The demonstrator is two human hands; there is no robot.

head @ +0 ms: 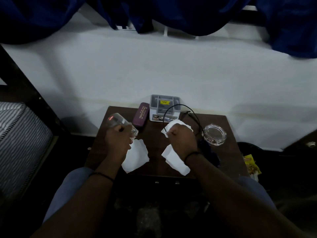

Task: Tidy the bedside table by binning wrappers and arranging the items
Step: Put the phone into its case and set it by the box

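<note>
White paper wrappers (136,156) are lying at the bedside table's (228,152) front edge, directly under our wrists, while our right hand (181,137) is clenching one crumpled piece (173,125) and our left hand (118,137) is gripping a tilted glass (118,120).

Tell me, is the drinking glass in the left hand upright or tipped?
Tipped. The left hand grips the glass near its base, and its body leans up and to the left above the table.
</note>
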